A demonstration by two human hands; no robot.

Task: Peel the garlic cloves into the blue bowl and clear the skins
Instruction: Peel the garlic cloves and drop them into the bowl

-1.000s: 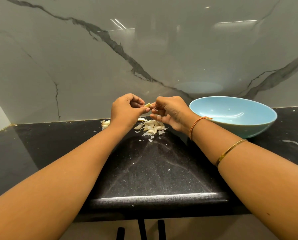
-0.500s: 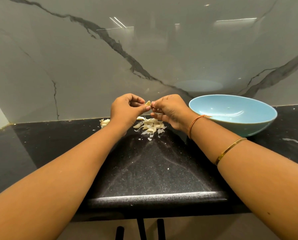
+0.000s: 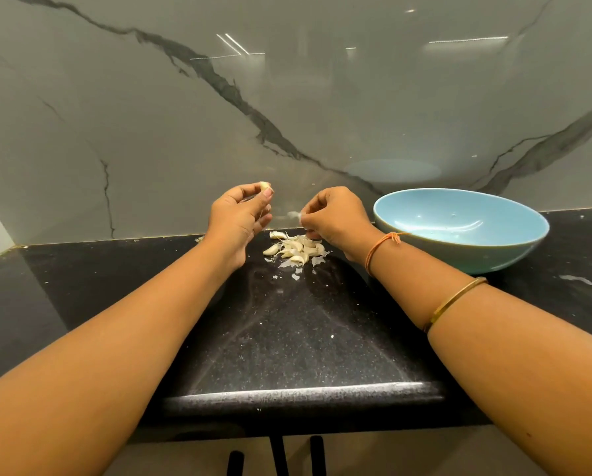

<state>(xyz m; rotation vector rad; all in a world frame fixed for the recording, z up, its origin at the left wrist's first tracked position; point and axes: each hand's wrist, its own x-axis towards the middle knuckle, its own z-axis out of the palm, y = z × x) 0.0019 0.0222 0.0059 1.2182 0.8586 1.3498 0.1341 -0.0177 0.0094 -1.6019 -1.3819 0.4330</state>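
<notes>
**Black counter (image 3: pixel 287 338), a garlic clove (image 3: pixel 264 185) in the left hand (image 3: pixel 241 216)**

The left hand is up above the counter with its fingers curled. It pinches a pale garlic clove between thumb and fingertips at the top of the fist. The right hand (image 3: pixel 335 218) is just beside it but not touching. Its fingers are curled too, and they pinch a thin whitish scrap of skin (image 3: pixel 293 215) that sticks out toward the left hand; the scrap is blurred.

Below and between the two hands, a small pile of cloves (image 3: pixel 296 249) lies on the counter near the grey marble wall (image 3: pixel 184 132). Loose flakes of skin (image 3: pixel 296 277) are scattered at the pile's near edge.

The blue bowl (image 3: pixel 476 261) stands on the counter to the right of the pile, just behind the right wrist and well apart from the clove in the left hand. An orange thread (image 3: pixel 378 247) circles the right wrist, and a gold bangle (image 3: pixel 456 298) sits further up the forearm.
</notes>
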